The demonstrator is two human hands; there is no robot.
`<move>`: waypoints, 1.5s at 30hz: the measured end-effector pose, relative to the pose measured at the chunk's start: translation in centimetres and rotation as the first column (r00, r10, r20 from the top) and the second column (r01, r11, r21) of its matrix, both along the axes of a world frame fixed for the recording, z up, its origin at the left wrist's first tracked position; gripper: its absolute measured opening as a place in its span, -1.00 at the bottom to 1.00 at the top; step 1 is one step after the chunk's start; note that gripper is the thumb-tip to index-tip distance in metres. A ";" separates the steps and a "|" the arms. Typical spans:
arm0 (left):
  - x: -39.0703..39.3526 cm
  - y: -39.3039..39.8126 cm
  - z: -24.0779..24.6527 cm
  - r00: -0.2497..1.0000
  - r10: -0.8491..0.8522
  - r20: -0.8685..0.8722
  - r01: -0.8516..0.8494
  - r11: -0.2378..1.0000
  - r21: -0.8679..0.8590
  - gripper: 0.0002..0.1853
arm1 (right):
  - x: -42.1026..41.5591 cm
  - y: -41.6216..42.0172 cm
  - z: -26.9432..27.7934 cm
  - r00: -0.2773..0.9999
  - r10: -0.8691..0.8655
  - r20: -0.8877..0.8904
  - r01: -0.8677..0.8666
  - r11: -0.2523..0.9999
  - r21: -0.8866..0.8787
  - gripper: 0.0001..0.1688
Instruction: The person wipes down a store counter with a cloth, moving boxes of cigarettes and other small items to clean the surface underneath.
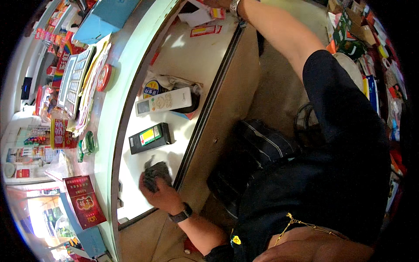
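Observation:
My left hand (160, 191), a dark watch on its wrist, is closed around a dark grey, blurred bundle (157, 175), possibly cloth. It is over the white shelf (137, 170) beneath the counter, near the shelf's front edge. Beyond that hand lies a black box (150, 138) with a yellow and green label. Farther along, a white remote control (163, 101) rests across a dark item, beside a round blue and yellow container (151, 89). My right hand (217, 2) is mostly cut off by the top edge, near white papers (196, 14); its fingers are hidden.
The counter's pale edge (113, 131) overhangs the shelf. On the counter are a calculator (77, 80) on stacked papers, a round red-lidded container (104, 77), a red box (84, 201) and a blue box (103, 21). Goods (356, 36) are piled behind my right arm.

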State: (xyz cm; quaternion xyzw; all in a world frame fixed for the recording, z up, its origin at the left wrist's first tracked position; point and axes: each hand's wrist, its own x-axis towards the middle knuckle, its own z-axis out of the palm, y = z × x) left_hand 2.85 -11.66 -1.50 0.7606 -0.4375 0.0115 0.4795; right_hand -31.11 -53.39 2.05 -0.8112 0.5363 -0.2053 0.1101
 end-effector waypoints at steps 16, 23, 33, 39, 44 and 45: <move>-6.3 -0.7 -0.1 0.786 -0.475 -0.396 0.481 0.872 -0.092 -0.56 | 6.3 24.7 -5.3 0.024 -0.541 0.841 -0.835 0.451 0.315 -0.65; -9.4 0.9 -1.8 0.272 -0.415 -0.868 0.530 0.818 -0.224 -0.69 | 7.4 35.3 -8.2 0.266 -0.616 0.741 -0.910 0.094 0.405 -0.59; -8.9 3.1 -5.3 0.340 -0.390 -0.856 0.337 0.900 -0.276 -0.69 | 5.1 38.7 -10.6 0.281 -0.553 0.785 -0.840 0.255 0.480 -0.56; -8.1 4.3 -4.8 0.322 -0.327 -0.888 0.194 0.941 -0.276 -0.69 | 3.6 38.9 -11.5 0.287 -0.568 0.771 -0.797 0.305 0.521 -0.57; -6.4 5.9 -6.1 0.139 -0.322 -0.936 0.159 0.941 -0.300 -0.66 | 2.6 39.2 -11.4 0.163 -0.581 0.798 -0.796 0.400 0.454 -0.55; -6.2 6.3 -6.3 0.095 -0.347 -0.933 0.211 0.923 -0.321 -0.66 | 2.7 39.2 -11.6 0.140 -0.578 0.804 -0.779 0.437 0.450 -0.54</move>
